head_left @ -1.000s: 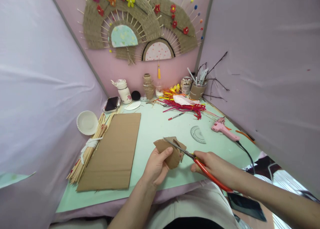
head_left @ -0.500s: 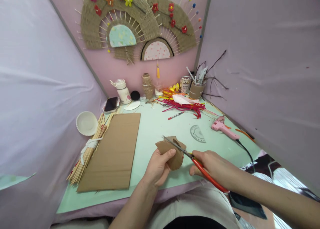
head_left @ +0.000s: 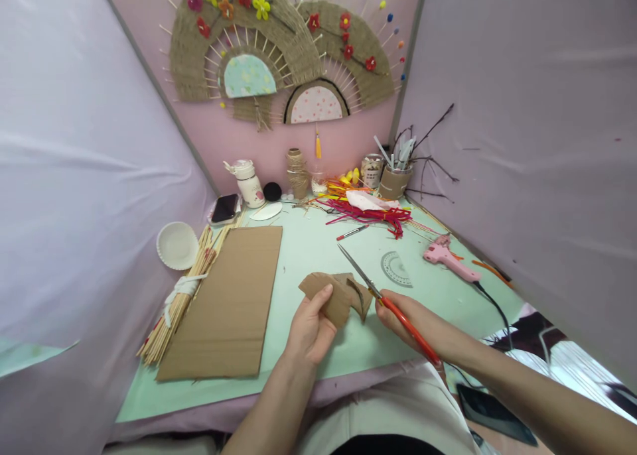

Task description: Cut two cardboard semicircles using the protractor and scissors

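Observation:
My left hand (head_left: 309, 329) grips a small, partly cut piece of brown cardboard (head_left: 333, 294) above the pale green table (head_left: 308, 249). Its thumb lies on top of the piece. My right hand (head_left: 404, 317) is closed on red-handled scissors (head_left: 385, 300). Their blades point up and away to the left, lifted clear of the cardboard piece and close to its right edge.
A large cardboard sheet (head_left: 229, 302) lies left of my hands beside a tied bundle of wooden sticks (head_left: 182, 296) and a white paper plate (head_left: 176, 245). A clear protractor (head_left: 395, 269), a pink glue gun (head_left: 450, 259), a red pen (head_left: 351, 232) and red cords (head_left: 368, 213) lie further back and right.
The scissor blades have come out of the cardboard piece and swung up and to the right. My left hand has turned the piece slightly and shifted it left.

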### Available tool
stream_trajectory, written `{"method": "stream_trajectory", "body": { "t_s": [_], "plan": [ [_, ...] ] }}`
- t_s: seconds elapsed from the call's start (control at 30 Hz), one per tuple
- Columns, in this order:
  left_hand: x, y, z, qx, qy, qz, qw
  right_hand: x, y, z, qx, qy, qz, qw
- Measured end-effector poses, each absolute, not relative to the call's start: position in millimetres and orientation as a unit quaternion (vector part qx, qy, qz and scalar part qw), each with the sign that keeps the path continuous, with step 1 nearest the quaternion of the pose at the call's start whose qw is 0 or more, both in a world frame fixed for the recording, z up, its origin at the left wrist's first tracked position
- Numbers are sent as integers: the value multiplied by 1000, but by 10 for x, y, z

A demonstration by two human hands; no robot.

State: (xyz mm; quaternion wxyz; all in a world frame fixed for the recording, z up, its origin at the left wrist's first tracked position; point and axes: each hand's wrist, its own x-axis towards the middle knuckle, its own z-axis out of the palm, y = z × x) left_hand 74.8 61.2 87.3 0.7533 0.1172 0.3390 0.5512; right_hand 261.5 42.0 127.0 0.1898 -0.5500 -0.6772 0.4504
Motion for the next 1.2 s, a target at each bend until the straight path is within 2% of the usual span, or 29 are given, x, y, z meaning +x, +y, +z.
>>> {"method": "stream_trajectory", "body": {
  "t_s": [0.57,0.8,1.2],
  "plan": [
    [792,673,963,8,348,611,711,2494,484,1109,-546,-665,444,252],
    [790,679,1022,5,286,669,686,2310,349,1058,-577,-661,436,202],
    [745,626,1062,-56,249,668,699,2137,272,1028,-590,-676,390,208]
  ]
}}
